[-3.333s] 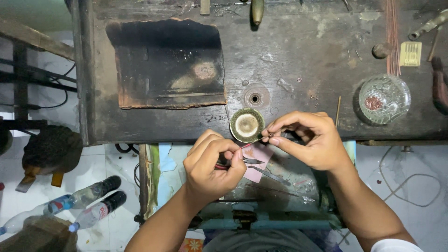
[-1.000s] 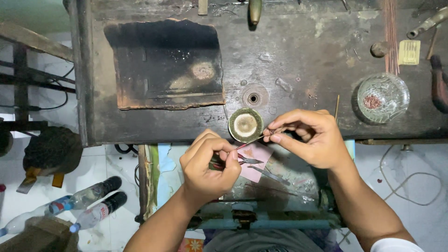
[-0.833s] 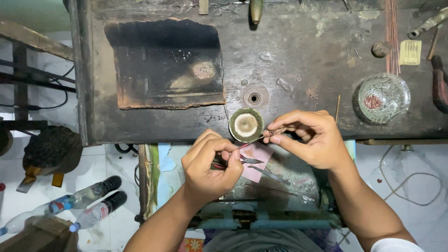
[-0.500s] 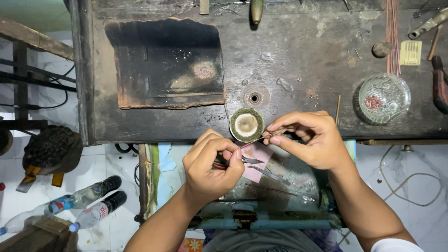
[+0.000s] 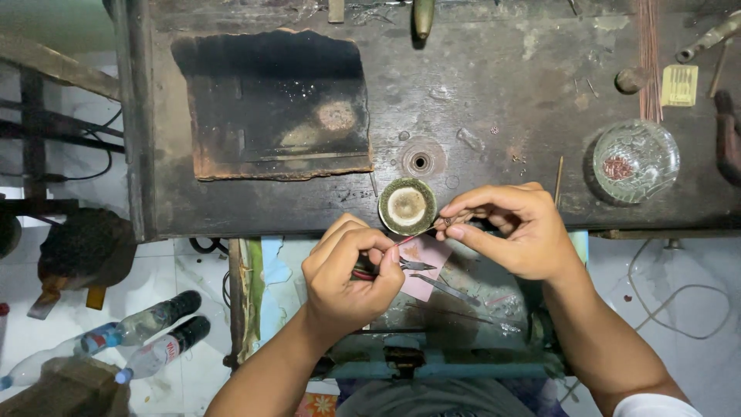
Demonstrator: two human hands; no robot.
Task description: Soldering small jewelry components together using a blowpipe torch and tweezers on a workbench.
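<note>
The left hand (image 5: pixel 347 274) is clenched around a small tool with red-and-dark handles, likely pliers (image 5: pixel 401 262), whose thin tip reaches up and to the right toward the fingertips of the right hand (image 5: pixel 509 235). The right hand pinches a tiny piece (image 5: pixel 446 222) between thumb and forefinger (too small to tell what it is), with the other fingers curled behind. The tool's tip meets that piece just beside the lower right rim of a small round cup (image 5: pixel 407 206), which sits at the front edge of the dark, worn desk (image 5: pixel 494 85). Both hands hover just off that edge, over a pink paper (image 5: pixel 424 266) lying on a lower tray, where a pair of tweezers (image 5: pixel 455 289) rests beside it. Farther back on the desk lies a scorched square board (image 5: pixel 270 104), and to the right, well apart from the hands, stands a round glass dish (image 5: pixel 635 160) holding reddish bits. On the floor to the left lie two plastic bottles (image 5: pixel 147 336).
</note>
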